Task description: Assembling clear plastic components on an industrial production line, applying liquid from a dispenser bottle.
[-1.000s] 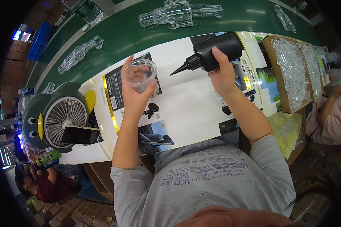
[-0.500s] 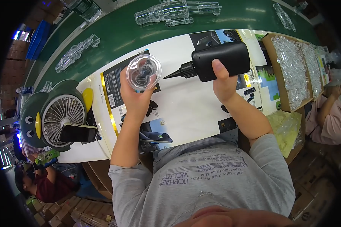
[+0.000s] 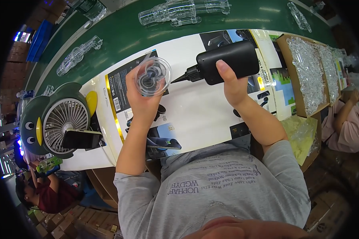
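Observation:
My left hand is closed around a clear plastic part with a round rim, its end facing up. Inside the rim shows a rounded, lobed shape. In my right hand lies a black squeeze bottle, tipped on its side with the thumb along its near face. Its narrow pointed nozzle aims left, and the tip is close to the rim of the clear part. Whether tip and rim touch, I cannot tell. Both hands are above a white printed sheet.
On the green surface beyond lie clear plastic assemblies. A cardboard box of clear parts stands at the right. A green animal-shaped fan and a phone are at the left. Other people sit on both sides.
The black bottle has shifted slightly left, with its nozzle tip nearer the clear part. The clear part has tilted a little in my left hand. The assemblies beyond appear shifted slightly left.

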`<control>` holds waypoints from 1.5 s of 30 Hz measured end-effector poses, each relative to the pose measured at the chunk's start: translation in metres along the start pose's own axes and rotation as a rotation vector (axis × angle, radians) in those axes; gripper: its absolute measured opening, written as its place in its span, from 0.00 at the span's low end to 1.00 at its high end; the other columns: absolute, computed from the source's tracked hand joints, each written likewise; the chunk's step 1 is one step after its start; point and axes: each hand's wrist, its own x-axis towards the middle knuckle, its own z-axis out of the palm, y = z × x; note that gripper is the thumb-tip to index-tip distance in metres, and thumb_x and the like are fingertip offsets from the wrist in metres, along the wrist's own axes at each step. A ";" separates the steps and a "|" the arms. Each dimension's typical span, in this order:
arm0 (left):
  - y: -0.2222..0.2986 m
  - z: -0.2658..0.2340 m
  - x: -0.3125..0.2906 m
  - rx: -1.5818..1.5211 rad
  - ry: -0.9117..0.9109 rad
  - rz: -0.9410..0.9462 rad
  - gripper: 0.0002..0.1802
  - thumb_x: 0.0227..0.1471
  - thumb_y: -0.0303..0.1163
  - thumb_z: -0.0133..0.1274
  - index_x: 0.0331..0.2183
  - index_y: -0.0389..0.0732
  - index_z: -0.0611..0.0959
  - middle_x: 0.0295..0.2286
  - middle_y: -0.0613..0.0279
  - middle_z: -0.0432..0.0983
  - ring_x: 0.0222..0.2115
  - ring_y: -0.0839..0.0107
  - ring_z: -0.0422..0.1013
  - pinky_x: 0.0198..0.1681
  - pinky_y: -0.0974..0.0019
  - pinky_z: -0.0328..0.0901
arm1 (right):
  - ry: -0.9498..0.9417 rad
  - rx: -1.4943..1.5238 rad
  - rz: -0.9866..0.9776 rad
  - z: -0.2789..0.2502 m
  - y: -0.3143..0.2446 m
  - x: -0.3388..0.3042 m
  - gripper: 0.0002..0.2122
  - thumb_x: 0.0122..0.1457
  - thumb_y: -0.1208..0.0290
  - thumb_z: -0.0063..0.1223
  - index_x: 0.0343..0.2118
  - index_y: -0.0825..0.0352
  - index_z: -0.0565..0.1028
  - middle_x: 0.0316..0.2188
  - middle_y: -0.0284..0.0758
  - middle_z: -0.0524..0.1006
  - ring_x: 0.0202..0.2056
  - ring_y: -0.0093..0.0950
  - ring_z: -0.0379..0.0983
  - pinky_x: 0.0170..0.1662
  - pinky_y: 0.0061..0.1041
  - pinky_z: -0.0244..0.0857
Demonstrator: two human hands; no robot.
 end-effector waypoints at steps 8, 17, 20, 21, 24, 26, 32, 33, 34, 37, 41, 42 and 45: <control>-0.003 0.001 -0.001 -0.015 0.009 0.005 0.28 0.36 0.24 0.60 0.41 0.35 0.67 0.39 0.54 0.70 0.41 0.67 0.68 0.46 0.68 0.62 | -0.011 -0.004 0.013 0.002 -0.002 0.000 0.07 0.51 0.71 0.53 0.30 0.68 0.72 0.26 0.29 0.73 0.28 0.17 0.68 0.32 0.16 0.63; -0.002 0.001 -0.001 -0.013 0.015 0.022 0.28 0.36 0.25 0.61 0.41 0.35 0.68 0.39 0.54 0.71 0.41 0.66 0.68 0.46 0.68 0.62 | -0.079 -0.057 0.087 -0.003 -0.002 0.000 0.10 0.51 0.70 0.52 0.36 0.65 0.68 0.32 0.28 0.70 0.34 0.17 0.65 0.41 0.17 0.59; -0.002 0.001 -0.001 -0.011 0.013 0.023 0.28 0.36 0.24 0.61 0.41 0.35 0.68 0.39 0.54 0.70 0.41 0.66 0.68 0.46 0.68 0.62 | -0.076 -0.050 0.095 -0.003 -0.001 -0.001 0.11 0.51 0.70 0.52 0.36 0.65 0.68 0.32 0.28 0.70 0.35 0.17 0.65 0.41 0.18 0.59; -0.001 0.001 -0.001 -0.011 0.013 0.023 0.28 0.36 0.24 0.61 0.41 0.35 0.68 0.39 0.54 0.70 0.41 0.66 0.68 0.46 0.68 0.62 | -0.076 -0.047 0.100 -0.004 -0.001 -0.001 0.11 0.51 0.70 0.52 0.36 0.65 0.68 0.32 0.28 0.70 0.35 0.17 0.65 0.41 0.18 0.59; -0.001 0.001 -0.001 0.000 0.004 0.032 0.28 0.36 0.24 0.60 0.42 0.35 0.68 0.39 0.54 0.70 0.41 0.66 0.68 0.46 0.68 0.62 | -0.083 -0.060 0.073 -0.004 -0.001 0.000 0.11 0.51 0.70 0.52 0.36 0.65 0.68 0.32 0.28 0.70 0.35 0.17 0.65 0.41 0.18 0.59; -0.002 0.001 -0.001 -0.008 0.005 0.032 0.28 0.36 0.23 0.60 0.42 0.35 0.68 0.39 0.54 0.70 0.41 0.66 0.68 0.46 0.68 0.62 | -0.076 -0.058 0.074 -0.004 -0.001 0.000 0.11 0.51 0.70 0.51 0.36 0.65 0.68 0.32 0.28 0.70 0.35 0.17 0.65 0.41 0.18 0.59; -0.003 0.002 -0.002 -0.017 0.001 0.024 0.28 0.37 0.22 0.59 0.42 0.35 0.67 0.40 0.53 0.70 0.41 0.66 0.68 0.46 0.67 0.62 | -0.082 -0.099 0.049 -0.005 -0.002 -0.001 0.10 0.51 0.72 0.51 0.37 0.66 0.68 0.32 0.29 0.71 0.34 0.17 0.66 0.41 0.17 0.60; -0.003 0.002 -0.002 -0.016 0.001 0.024 0.28 0.37 0.22 0.59 0.42 0.35 0.67 0.40 0.53 0.70 0.41 0.66 0.68 0.46 0.67 0.62 | -0.081 -0.125 0.039 -0.006 -0.002 -0.001 0.10 0.51 0.72 0.50 0.37 0.66 0.68 0.32 0.29 0.71 0.34 0.17 0.66 0.40 0.17 0.60; -0.003 0.002 -0.001 -0.012 0.000 0.030 0.28 0.37 0.22 0.59 0.42 0.35 0.66 0.40 0.53 0.70 0.41 0.66 0.68 0.46 0.67 0.62 | -0.081 -0.125 0.039 -0.006 -0.002 -0.002 0.10 0.51 0.72 0.50 0.37 0.66 0.68 0.32 0.29 0.71 0.34 0.17 0.66 0.40 0.17 0.60; -0.002 0.001 -0.001 0.002 -0.008 0.038 0.28 0.37 0.22 0.59 0.42 0.35 0.66 0.40 0.52 0.70 0.41 0.66 0.68 0.47 0.67 0.61 | -0.104 -0.140 0.010 -0.007 -0.001 -0.002 0.09 0.51 0.72 0.50 0.36 0.67 0.69 0.32 0.30 0.72 0.33 0.18 0.67 0.39 0.17 0.61; -0.003 0.001 -0.001 0.019 -0.005 0.050 0.28 0.37 0.23 0.59 0.42 0.35 0.66 0.40 0.53 0.70 0.41 0.65 0.68 0.47 0.66 0.61 | -0.096 -0.136 -0.012 -0.006 -0.001 -0.003 0.09 0.51 0.73 0.50 0.36 0.67 0.70 0.31 0.30 0.72 0.33 0.18 0.68 0.39 0.17 0.62; -0.004 0.001 -0.001 0.019 -0.005 0.050 0.28 0.37 0.23 0.59 0.42 0.35 0.66 0.40 0.53 0.70 0.41 0.65 0.68 0.47 0.66 0.61 | -0.091 -0.135 -0.013 -0.007 0.000 -0.004 0.10 0.50 0.73 0.51 0.36 0.67 0.70 0.31 0.31 0.72 0.33 0.18 0.68 0.39 0.17 0.63; -0.004 0.001 -0.002 0.041 0.000 0.063 0.28 0.37 0.23 0.59 0.42 0.35 0.66 0.40 0.53 0.70 0.41 0.65 0.68 0.47 0.66 0.61 | -0.138 -0.157 -0.070 -0.007 -0.002 -0.007 0.11 0.49 0.73 0.52 0.36 0.68 0.70 0.32 0.32 0.73 0.33 0.20 0.69 0.39 0.18 0.64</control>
